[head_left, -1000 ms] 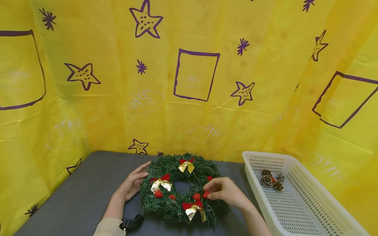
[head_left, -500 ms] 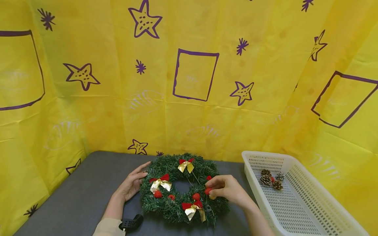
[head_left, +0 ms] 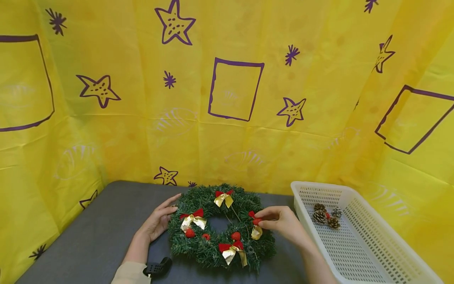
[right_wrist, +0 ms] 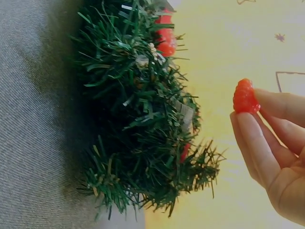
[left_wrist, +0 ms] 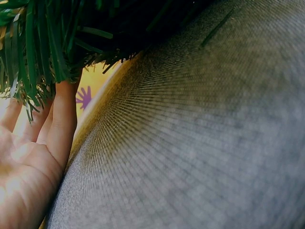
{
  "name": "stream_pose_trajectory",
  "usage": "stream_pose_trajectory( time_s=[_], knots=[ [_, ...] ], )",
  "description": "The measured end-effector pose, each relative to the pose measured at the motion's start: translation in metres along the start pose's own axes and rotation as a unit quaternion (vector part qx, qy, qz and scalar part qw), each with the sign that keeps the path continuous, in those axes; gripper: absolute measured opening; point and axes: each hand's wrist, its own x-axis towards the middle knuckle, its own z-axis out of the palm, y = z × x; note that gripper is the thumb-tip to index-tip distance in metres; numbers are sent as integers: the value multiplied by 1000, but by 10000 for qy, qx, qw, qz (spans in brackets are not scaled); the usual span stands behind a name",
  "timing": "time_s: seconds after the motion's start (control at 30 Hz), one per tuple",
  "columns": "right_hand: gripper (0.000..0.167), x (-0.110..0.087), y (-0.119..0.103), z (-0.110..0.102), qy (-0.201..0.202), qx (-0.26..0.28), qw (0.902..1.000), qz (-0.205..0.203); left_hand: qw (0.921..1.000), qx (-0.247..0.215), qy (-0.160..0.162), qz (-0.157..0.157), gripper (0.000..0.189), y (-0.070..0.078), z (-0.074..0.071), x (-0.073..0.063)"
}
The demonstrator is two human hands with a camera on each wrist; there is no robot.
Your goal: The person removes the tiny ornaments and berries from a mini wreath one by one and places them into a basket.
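A green wreath (head_left: 198,248) lies on the grey table. Gold-and-red bows (head_left: 193,221) and red raspberries (head_left: 190,233) dot it. My left hand (head_left: 158,223) rests against its left edge; in the left wrist view the fairly straight fingers (left_wrist: 64,119) reach up to the needles, their tips hidden. Between thumb and fingertips, my right hand (head_left: 281,225) pinches a red raspberry (right_wrist: 245,97). It is over the wreath's right side, near a bow with a gold tail (head_left: 257,232) that the hand partly covers. The right wrist view shows this raspberry apart from the needles.
To the right stands a white perforated basket (head_left: 354,252) with several pinecones (head_left: 320,217) and a red piece (head_left: 328,216). A black strap (head_left: 158,267) is at the left wrist. A yellow patterned cloth (head_left: 227,157) hangs behind the table.
My right hand has moved the raspberry up and right, from beside another raspberry near the front bow to the right-hand bow, uncovering its gold tail. The left hand has stayed in place.
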Motion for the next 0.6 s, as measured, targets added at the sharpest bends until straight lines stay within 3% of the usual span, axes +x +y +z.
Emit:
stream_pose_trajectory(
  time_s=[0.27, 0.6],
  knots=[
    [35, -2, -1, -7, 243, -4, 9996, -111, 10000, 30, 48, -33, 70, 1, 1, 0],
    [34, -9, -5, -25, 607, 320, 9976, 81, 9999, 125, -4, -2, 69, 0, 0, 1]
  ],
)
